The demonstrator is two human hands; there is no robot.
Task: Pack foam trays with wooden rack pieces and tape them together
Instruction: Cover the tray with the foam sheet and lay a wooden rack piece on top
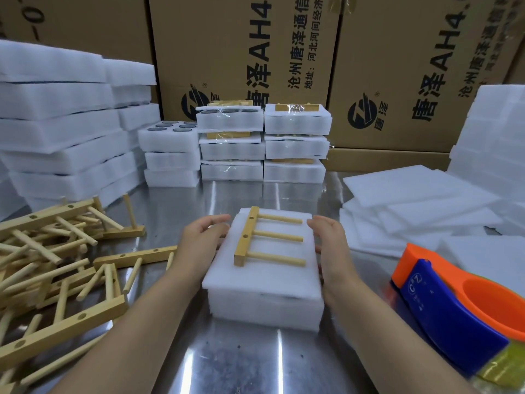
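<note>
Hands flank a foam tray [264, 305] that sits mid-table, toward the near edge. The left hand [203, 243] and right hand [331, 245] lie against its two sides, fingers loosely extended and touching the foam, not clamped round it. A rack piece [247, 237], a bar with three pegs, lies flat on the foam cover, pegs pointing right.

The step in hand looks like squaring up the stack with the wood on top; no tape shows on it yet. Taping seems next: one hand would have to keep the layers and the wood from sliding while the other reaches for the tape dispenser [454, 302] at the near right corner.

The table [241, 359] is shiny steel. Loose rack pieces [56, 265] are heaped along its left edge, and flat foam sheets [412, 200] lie along the right edge. Taped packs [264, 143] are stacked at the far edge, with taller foam stacks [56, 123] at the far left corner. Printed cartons [241, 52] wall off the back.
</note>
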